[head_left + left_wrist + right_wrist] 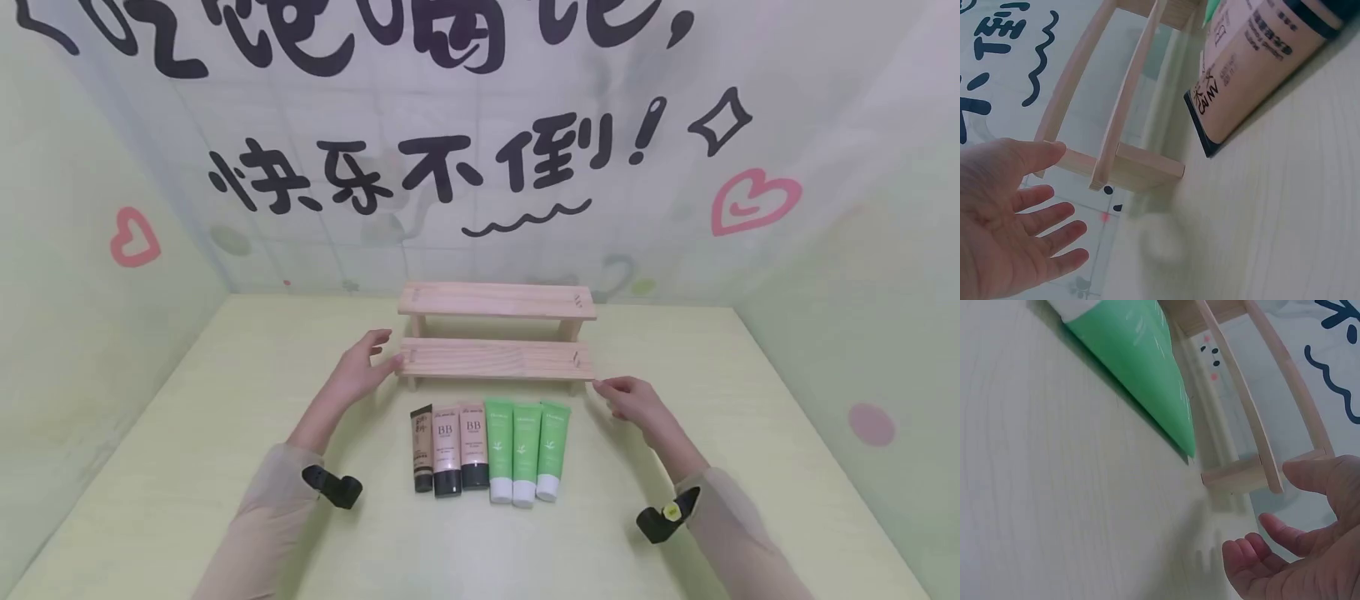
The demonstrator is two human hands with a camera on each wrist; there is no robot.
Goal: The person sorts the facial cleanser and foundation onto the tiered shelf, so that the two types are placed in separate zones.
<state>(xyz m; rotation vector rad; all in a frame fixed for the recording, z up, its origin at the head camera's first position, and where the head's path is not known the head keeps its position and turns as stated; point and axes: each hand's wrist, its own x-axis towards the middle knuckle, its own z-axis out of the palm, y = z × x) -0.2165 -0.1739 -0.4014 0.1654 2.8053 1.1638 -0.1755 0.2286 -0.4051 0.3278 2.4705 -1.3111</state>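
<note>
A two-tier wooden rack of pale planks stands near the back wall. At its left end is my left hand, fingers spread and thumb close to the lower plank; whether it touches is unclear. The left wrist view shows this palm holding nothing. My right hand is by the lower plank's right front corner, fingers loosely bent. In the right wrist view nothing lies between that thumb and fingers. In front of the rack lie a brown tube, two pink BB cream tubes and three green tubes, side by side.
The pale wood-grain table is bounded by a printed back wall with large black lettering and by side walls. A black camera mount sits on the left wrist and another mount on the right.
</note>
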